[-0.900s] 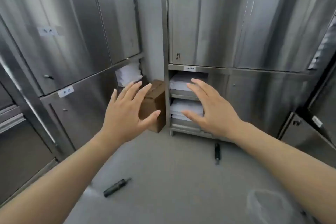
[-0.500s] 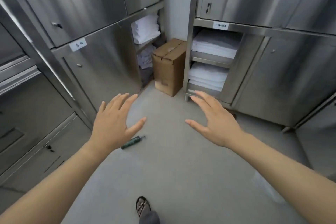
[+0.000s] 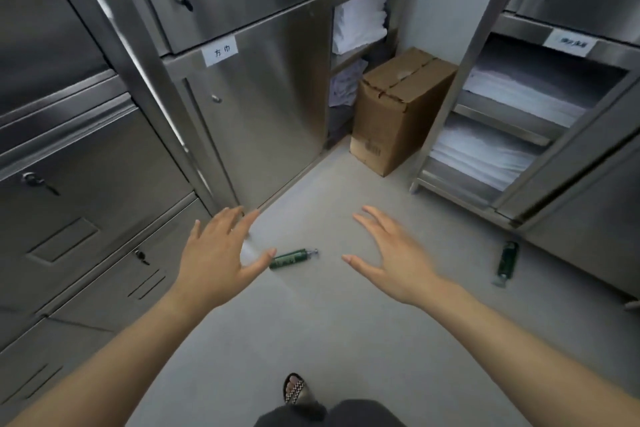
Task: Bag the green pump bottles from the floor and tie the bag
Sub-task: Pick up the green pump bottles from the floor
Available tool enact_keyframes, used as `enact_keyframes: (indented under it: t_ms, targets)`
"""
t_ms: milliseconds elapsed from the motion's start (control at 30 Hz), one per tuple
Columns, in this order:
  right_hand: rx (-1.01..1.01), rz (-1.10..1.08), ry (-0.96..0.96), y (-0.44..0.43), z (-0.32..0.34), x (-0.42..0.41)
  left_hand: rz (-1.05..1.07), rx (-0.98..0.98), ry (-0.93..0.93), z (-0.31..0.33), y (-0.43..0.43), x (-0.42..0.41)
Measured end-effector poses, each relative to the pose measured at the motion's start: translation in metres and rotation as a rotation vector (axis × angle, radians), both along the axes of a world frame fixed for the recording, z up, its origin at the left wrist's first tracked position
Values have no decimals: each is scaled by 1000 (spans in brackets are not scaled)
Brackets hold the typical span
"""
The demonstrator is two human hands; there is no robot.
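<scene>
Two green pump bottles lie on the grey floor. One green bottle (image 3: 292,259) rests on its side between my hands, pump end pointing right. A second green bottle (image 3: 506,262) lies farther right, close to the right cabinet's base. My left hand (image 3: 218,256) hovers open with fingers spread, its thumb tip just left of the first bottle. My right hand (image 3: 391,258) is open too, held palm down to the right of that bottle. Neither hand touches anything. No bag shows in this view.
Steel cabinets (image 3: 104,149) line the left side, and a steel shelf unit (image 3: 502,135) with folded white linen stands at right. A brown cardboard box (image 3: 394,114) sits in the corner between them. My sandalled foot (image 3: 294,390) shows at the bottom edge.
The view has tilted down toward the floor. Both hands have lowered with it and stay open. The second bottle at right has come into view; a clear bag seen earlier at bottom right is out of frame.
</scene>
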State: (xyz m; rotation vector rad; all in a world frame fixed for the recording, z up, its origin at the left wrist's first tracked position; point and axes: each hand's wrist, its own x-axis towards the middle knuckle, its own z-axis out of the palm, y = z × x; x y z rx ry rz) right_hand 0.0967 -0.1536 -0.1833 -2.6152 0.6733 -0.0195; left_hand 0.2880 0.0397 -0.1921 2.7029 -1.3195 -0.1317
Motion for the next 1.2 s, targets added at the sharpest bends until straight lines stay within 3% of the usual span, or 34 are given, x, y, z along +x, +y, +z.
enact_keyframes:
  t_ms: [400,533,800,1000,1200]
  targets:
    - [124,231,69,-82,-44,120,200,-4,116,-32,-47,67]
    - [237,357,104,-123,-64,159,299,55,165,-57,-85,83]
    - [263,574,179,-163,-124,242,473,63,234,-115,-130,108]
    - [351,456,107,-172,-229,303,516,74,270,-220,-124,158]
    - [355,420,126,-176,-412,336,438,156,297,-396,-134,203]
